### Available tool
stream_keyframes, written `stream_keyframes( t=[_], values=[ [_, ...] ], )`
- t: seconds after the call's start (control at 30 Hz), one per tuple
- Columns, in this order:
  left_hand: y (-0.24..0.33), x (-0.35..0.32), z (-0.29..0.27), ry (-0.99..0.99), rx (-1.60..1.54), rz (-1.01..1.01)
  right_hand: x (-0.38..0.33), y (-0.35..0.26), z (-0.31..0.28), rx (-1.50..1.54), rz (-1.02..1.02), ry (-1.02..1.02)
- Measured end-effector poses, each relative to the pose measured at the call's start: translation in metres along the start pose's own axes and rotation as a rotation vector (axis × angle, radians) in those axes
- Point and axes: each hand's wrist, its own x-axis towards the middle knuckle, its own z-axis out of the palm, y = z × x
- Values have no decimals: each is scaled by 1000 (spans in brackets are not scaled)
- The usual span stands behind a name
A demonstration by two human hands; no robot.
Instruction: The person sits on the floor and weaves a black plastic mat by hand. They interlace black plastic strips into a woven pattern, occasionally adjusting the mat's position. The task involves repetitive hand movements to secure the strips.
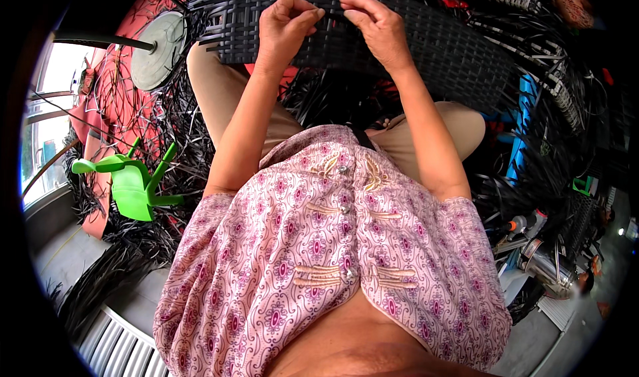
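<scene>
A long black woven-plastic panel (439, 57) lies crosswise beneath the left hand (283, 32) and right hand (385, 36). Left fingertips pinch together, holding nothing discernible; the right's grip I cannot tell.

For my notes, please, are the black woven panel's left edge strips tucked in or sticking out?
Sticking out: several strip ends jut leftward past the panel.
</scene>
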Motion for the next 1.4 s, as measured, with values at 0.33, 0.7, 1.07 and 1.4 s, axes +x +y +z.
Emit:
stream_keyframes(
  t=[0.33, 0.7, 1.07, 1.4],
  values=[
    [4, 6, -6, -33, 147, -79, 1, -2, 12, 148, 220, -84],
    [-19, 7, 9, -1, 1221, 23, -4, 2, 27, 20, 242, 41],
    [-40, 2, 0, 31, 949, 209, -3, 9, 50, -667, 68, 44],
    [-38, 4, 5, 70, 939, 171, 16, 14, 47, -577, 258, -169]
  ],
)
